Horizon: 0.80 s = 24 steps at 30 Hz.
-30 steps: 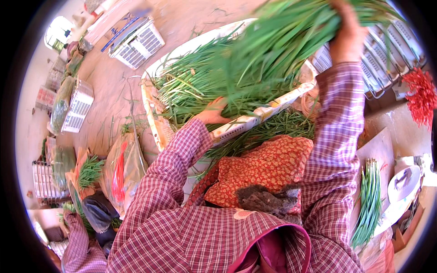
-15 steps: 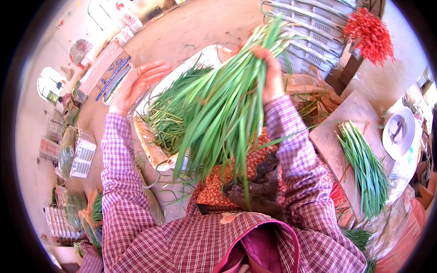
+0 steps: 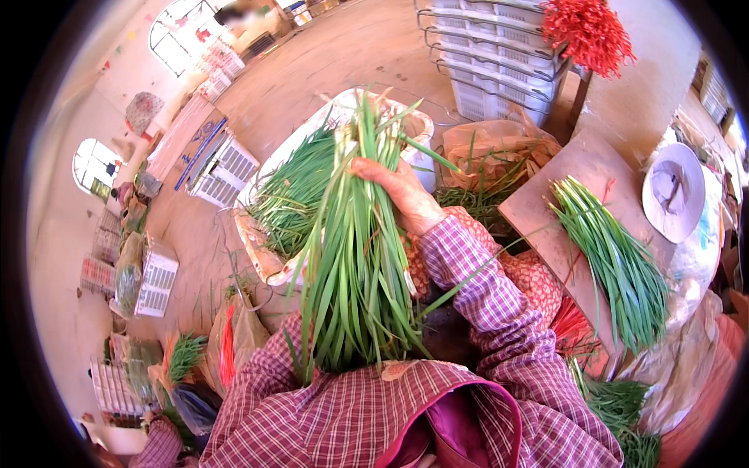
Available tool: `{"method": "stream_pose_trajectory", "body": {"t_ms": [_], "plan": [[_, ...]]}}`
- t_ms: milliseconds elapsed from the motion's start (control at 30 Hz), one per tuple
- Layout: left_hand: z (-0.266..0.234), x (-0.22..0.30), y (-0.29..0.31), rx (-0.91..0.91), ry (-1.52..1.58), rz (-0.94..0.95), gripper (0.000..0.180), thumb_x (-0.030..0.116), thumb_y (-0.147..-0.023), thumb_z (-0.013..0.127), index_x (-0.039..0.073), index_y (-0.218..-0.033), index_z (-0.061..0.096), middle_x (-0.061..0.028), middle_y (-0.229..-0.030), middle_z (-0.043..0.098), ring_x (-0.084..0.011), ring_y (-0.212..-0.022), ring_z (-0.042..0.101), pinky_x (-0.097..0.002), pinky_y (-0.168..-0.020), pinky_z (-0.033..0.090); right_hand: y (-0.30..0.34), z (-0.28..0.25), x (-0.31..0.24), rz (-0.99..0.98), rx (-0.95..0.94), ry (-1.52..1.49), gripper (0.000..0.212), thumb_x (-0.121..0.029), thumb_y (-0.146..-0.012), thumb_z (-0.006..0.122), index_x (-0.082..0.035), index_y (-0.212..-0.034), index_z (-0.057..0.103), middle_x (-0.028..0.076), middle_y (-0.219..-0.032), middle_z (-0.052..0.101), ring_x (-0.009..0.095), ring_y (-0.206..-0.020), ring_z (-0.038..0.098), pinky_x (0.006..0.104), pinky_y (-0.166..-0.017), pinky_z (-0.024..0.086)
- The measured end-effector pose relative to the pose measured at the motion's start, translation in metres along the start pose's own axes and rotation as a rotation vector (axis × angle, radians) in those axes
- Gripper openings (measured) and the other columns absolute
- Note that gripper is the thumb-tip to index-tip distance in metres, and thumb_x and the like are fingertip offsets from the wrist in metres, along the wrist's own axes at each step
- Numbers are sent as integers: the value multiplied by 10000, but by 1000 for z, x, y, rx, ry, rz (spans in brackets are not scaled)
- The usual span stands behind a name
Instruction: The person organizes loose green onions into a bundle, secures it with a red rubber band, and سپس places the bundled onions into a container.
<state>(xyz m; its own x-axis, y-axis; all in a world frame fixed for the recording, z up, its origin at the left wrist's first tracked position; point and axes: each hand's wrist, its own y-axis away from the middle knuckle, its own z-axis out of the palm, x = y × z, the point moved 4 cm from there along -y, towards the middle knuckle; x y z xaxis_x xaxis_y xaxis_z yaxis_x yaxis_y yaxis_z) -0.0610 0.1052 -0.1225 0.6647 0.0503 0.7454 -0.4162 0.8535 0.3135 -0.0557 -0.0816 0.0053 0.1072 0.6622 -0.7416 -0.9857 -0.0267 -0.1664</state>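
My right hand (image 3: 399, 193) is wrapped round a big bunch of garlic chives (image 3: 355, 265) just below its pale stem ends. The stems point away from me, and the long green leaves hang down toward my chest. My left forearm (image 3: 269, 363) reaches in behind those leaves, which hide my left hand and its fingers. Just beyond the bunch, a white lined basket (image 3: 422, 125) holds a loose heap of chives (image 3: 292, 183). On a board (image 3: 530, 207) to my right lies another bunch of chives (image 3: 612, 265), with a red tie by it.
Stacked white crates (image 3: 491, 74) stand at the far right, beside a hanging cluster of red ties (image 3: 589, 35). A brown plastic bag (image 3: 488, 152) sits between basket and board. A pale hat (image 3: 676, 193) lies right of the board. More red ties (image 3: 576, 331) lie near my right arm.
My right hand has brought the chives nearer to me and turned them more upright. My left hand, earlier open and raised beside the basket, has come down behind the leaves.
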Motion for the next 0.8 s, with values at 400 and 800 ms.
{"method": "stream_pose_trajectory", "body": {"t_ms": [400,800], "plan": [[-46,18,-37,77,229,122,980,736,-822,467,19,-1473,320,-182,-1461,429,-301,-1300,476,-456,-1124,341,-86,-15,-81,-74,-28,243,634,-546,-995,397,-129,-1472,366,117,-1396,522,253,-1268,513,430,-1072,423],[-73,27,-49,62,365,197,909,725,-876,389,57,-1486,312,-166,-1463,429,-296,-1292,482,-462,-1104,372,-100,-87,0,7,241,365,957,-700,-898,460,-159,-1562,31,214,-1563,200,375,-1349,364,565,-1035,371]]}}
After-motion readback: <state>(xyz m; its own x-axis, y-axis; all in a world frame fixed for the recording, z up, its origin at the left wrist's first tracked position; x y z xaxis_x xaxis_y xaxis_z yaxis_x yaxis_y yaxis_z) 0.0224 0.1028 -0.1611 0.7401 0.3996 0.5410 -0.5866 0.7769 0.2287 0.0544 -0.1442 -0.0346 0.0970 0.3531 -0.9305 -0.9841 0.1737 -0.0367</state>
